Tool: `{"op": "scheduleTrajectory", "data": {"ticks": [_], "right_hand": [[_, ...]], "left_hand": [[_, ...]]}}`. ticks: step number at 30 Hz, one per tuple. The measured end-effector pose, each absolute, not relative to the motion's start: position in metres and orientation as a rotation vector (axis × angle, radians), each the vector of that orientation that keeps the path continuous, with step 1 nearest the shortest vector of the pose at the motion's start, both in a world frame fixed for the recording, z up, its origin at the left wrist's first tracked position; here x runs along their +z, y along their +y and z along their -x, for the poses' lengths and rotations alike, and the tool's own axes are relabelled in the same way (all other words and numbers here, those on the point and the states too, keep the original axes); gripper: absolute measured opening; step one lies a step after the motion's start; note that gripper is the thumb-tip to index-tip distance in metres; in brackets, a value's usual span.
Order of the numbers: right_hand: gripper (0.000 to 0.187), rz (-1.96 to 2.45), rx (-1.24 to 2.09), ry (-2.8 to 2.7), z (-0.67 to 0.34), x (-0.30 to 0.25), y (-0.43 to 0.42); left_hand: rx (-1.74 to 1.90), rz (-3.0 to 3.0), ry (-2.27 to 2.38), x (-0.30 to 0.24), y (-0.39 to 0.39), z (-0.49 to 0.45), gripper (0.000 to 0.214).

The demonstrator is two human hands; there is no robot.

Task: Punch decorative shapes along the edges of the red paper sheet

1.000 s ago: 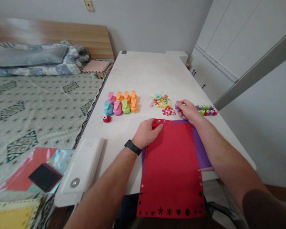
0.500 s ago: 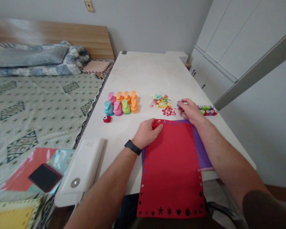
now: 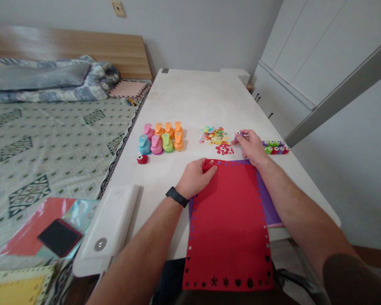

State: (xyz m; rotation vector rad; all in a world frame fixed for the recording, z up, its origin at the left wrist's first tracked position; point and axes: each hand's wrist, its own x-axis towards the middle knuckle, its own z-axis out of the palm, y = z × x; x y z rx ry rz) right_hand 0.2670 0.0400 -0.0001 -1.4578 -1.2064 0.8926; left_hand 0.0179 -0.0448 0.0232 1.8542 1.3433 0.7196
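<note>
A red sheet [image 3: 228,220] with shapes punched along its edges hangs over the table's near edge, on top of a purple sheet [image 3: 271,207]. My left hand [image 3: 198,176] pinches the red sheet's far left corner, thumb on top. Between the fingers of my right hand [image 3: 249,146] is a small purple craft punch [image 3: 238,134], held above the table beyond the sheet's far right corner. Red punched cut-outs [image 3: 225,148] and a heap of multicoloured cut-outs [image 3: 214,133] lie just left of that hand.
Several small punches [image 3: 276,147] stand in rows at the right. Larger coloured punches [image 3: 161,140] stand at the left, with one small red punch [image 3: 142,159] before them. A white device [image 3: 112,224] lies at the table's left edge, near a dark phone-like object [image 3: 59,237] on the bed.
My right hand has shifted slightly left and away from me with the purple punch, which now shows more clearly. My left hand stays on the red sheet's corner.
</note>
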Motion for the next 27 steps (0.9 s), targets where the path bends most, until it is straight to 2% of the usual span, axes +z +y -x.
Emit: {"op": "scheduleTrajectory", "data": {"ticks": [9, 17, 27], "right_hand": [[0.042, 1.354, 0.911, -1.126, -0.269, 0.023, 0.030], [0.030, 1.243, 1.084, -1.084, -0.266, 0.033, 0.020], [0.038, 1.224, 1.145, -1.116, -0.264, 0.040, 0.015]], "left_hand": [[0.729, -1.873, 1.349, 0.022, -0.043, -0.017, 0.032], [0.729, -1.874, 1.338, 0.021, -0.044, -0.017, 0.032], [0.744, -1.864, 1.339, 0.022, -0.044, -0.015, 0.032]]}}
